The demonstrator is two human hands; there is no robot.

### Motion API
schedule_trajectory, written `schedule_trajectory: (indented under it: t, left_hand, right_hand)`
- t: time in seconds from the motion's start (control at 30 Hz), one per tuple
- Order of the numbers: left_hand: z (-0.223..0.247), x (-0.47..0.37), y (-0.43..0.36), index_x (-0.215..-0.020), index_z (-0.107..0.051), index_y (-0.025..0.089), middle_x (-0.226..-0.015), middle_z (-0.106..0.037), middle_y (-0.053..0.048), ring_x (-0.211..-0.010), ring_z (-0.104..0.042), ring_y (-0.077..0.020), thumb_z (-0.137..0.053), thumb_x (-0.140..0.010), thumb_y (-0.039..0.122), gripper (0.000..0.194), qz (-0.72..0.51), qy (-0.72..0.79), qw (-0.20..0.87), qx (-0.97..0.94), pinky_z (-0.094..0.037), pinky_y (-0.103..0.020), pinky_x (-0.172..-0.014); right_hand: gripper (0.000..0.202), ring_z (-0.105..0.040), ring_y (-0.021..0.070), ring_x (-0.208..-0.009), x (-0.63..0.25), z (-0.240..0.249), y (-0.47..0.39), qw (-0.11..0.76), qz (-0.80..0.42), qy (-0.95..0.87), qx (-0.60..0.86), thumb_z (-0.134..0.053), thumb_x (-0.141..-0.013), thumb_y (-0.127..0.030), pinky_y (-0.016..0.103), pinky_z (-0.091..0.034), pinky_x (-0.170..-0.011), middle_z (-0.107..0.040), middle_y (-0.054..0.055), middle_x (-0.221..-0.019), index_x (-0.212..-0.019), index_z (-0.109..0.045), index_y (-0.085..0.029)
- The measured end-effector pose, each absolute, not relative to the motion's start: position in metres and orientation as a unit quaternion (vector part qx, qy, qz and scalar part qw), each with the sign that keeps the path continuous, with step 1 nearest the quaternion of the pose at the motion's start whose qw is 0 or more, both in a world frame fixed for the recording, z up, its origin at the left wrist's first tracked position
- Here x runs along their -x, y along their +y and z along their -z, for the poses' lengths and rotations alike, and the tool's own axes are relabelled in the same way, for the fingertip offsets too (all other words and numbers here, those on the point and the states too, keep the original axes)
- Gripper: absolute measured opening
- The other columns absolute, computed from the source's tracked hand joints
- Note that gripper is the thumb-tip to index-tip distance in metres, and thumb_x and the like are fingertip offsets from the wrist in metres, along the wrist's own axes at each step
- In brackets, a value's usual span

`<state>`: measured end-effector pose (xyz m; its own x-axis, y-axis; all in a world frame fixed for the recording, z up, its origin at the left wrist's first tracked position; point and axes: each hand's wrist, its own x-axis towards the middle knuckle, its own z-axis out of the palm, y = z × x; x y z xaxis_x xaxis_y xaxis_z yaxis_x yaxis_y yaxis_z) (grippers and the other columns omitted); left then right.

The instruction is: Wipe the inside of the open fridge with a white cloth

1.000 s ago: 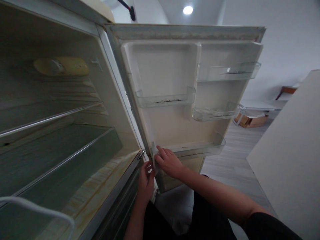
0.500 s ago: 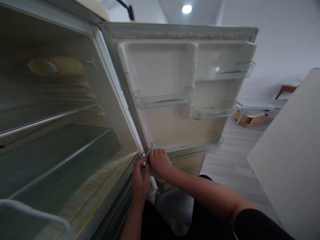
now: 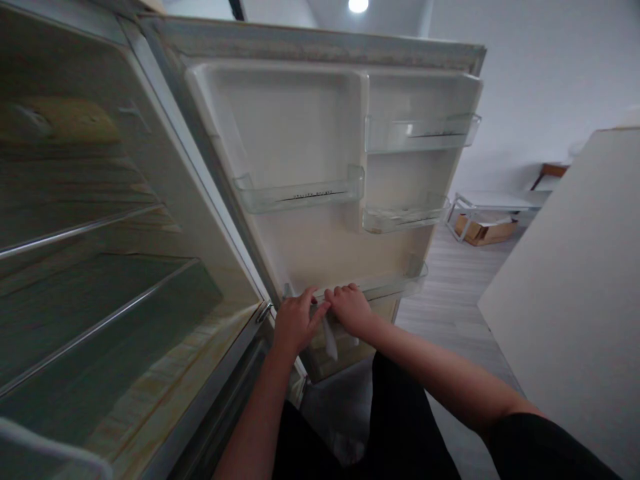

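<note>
A white cloth [image 3: 329, 339] is grasped by the fingers of the right hand [image 3: 351, 311] at the lowest door shelf [image 3: 397, 287]; whether those of the left hand [image 3: 295, 321] grip cannot be told.

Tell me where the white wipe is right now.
In the head view, the white wipe hangs low near the middle, just below the left hand and right hand, in front of the open fridge door.

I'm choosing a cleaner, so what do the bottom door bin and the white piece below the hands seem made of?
Bottom door bin: probably clear, smooth plastic; it's see-through with pale edges. White piece: perhaps matte cloth or paper, hanging limp; blur leaves it open.
</note>
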<state>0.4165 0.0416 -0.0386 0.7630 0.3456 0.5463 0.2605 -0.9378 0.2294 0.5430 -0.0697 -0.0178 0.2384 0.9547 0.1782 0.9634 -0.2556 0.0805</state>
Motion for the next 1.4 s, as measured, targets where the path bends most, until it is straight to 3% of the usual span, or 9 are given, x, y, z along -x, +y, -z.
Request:
schedule_trajectory:
  t: [0.1,0.17,0.3,0.47,0.73,1.0,1.17,1.3,1.4]
  left_hand:
    - [0.039,-0.424,0.039,-0.087,-0.067,0.019,-0.079,-0.073,-0.010,-0.079,-0.070,-0.0308,-0.034,-0.102,0.058,0.053,-0.235,0.178,-0.028,-0.955,-0.047,-0.045,-0.081]
    - [0.040,-0.428,0.038,-0.077,-0.064,0.021,-0.075,-0.072,-0.008,-0.075,-0.069,-0.0291,-0.032,-0.101,0.062,0.057,-0.237,0.178,-0.050,-0.954,-0.046,-0.043,-0.078]
    - [0.043,-0.433,0.038,-0.073,-0.061,0.022,-0.069,-0.070,-0.006,-0.069,-0.067,-0.0260,-0.032,-0.099,0.068,0.061,-0.260,0.181,-0.072,-0.946,-0.042,-0.039,-0.075]
    - [0.047,-0.436,0.042,-0.071,-0.061,0.021,-0.066,-0.068,-0.005,-0.067,-0.066,-0.0249,-0.036,-0.099,0.066,0.059,-0.282,0.172,-0.084,-0.940,-0.042,-0.038,-0.075]
    - [0.048,-0.442,0.040,-0.069,-0.060,0.022,-0.062,-0.067,-0.004,-0.065,-0.065,-0.0238,-0.037,-0.100,0.065,0.058,-0.299,0.186,-0.093,-0.931,-0.041,-0.037,-0.073]
    - [0.050,-0.441,0.040,-0.068,-0.058,0.023,-0.064,-0.068,-0.004,-0.064,-0.065,-0.0240,-0.042,-0.100,0.057,0.050,-0.310,0.189,-0.101,-0.926,-0.041,-0.038,-0.075]
    - [0.050,-0.435,0.042,-0.068,-0.057,0.023,-0.066,-0.068,-0.004,-0.065,-0.066,-0.0244,-0.044,-0.101,0.046,0.042,-0.302,0.173,-0.115,-0.930,-0.041,-0.038,-0.075]
    - [0.050,-0.432,0.043,-0.069,-0.058,0.022,-0.066,-0.069,-0.004,-0.065,-0.066,-0.0247,-0.044,-0.101,0.045,0.041,-0.295,0.168,-0.117,-0.933,-0.040,-0.038,-0.074]
    - [0.051,-0.429,0.043,-0.068,-0.058,0.022,-0.064,-0.067,-0.002,-0.065,-0.066,-0.0242,-0.046,-0.101,0.051,0.045,-0.311,0.162,-0.116,-0.929,-0.040,-0.038,-0.075]
  right_hand:
    - [0.025,-0.068,0.0316,-0.104,-0.580,0.017,-0.092,-0.008,0.117,-0.588,0.800,-0.059,-0.094,-0.022,0.042,-0.046,-0.092,-0.070,0.016,-0.107,-0.116,-0.062,-0.011]
    - [0.037,-0.067,0.0327,-0.107,-0.609,0.017,-0.106,-0.022,0.115,-0.576,0.809,-0.070,-0.086,-0.024,0.044,-0.043,-0.100,-0.070,0.016,-0.110,-0.120,-0.062,-0.012]
    - [0.051,-0.065,0.0329,-0.114,-0.672,0.014,-0.133,-0.049,0.088,-0.559,0.823,-0.079,-0.078,-0.026,0.046,-0.035,-0.110,-0.070,0.016,-0.115,-0.123,-0.061,-0.013]
    - [0.032,-0.066,0.0286,-0.109,-0.737,0.005,-0.171,-0.059,0.068,-0.577,0.811,-0.075,-0.078,-0.018,0.036,-0.039,-0.103,-0.072,0.016,-0.107,-0.108,-0.066,-0.010]
    - [0.022,-0.060,0.0256,-0.115,-0.749,0.025,-0.176,0.042,0.123,-0.565,0.815,-0.066,-0.083,-0.019,0.033,-0.037,-0.107,-0.071,0.011,-0.110,-0.104,-0.067,-0.014]
    - [0.039,-0.061,0.0261,-0.104,-0.725,0.033,-0.175,0.081,0.160,-0.536,0.825,-0.058,-0.083,-0.014,0.040,-0.038,-0.111,-0.070,0.013,-0.110,-0.121,-0.066,-0.016]
    - [0.047,-0.058,0.0269,-0.123,-0.725,0.064,-0.194,0.144,0.209,-0.510,0.822,-0.048,-0.089,-0.016,0.051,-0.026,-0.122,-0.067,0.013,-0.124,-0.133,-0.063,-0.020]
    - [0.056,-0.046,0.0277,-0.141,-0.717,0.098,-0.211,0.248,0.295,-0.333,0.860,-0.027,-0.095,-0.018,0.052,-0.025,-0.123,-0.062,0.021,-0.133,-0.140,-0.059,-0.009]
    - [0.065,-0.034,0.0296,-0.150,-0.697,0.120,-0.217,0.364,0.346,-0.161,0.849,-0.021,-0.095,-0.023,0.050,-0.030,-0.120,-0.049,0.029,-0.147,-0.149,-0.045,0.003]
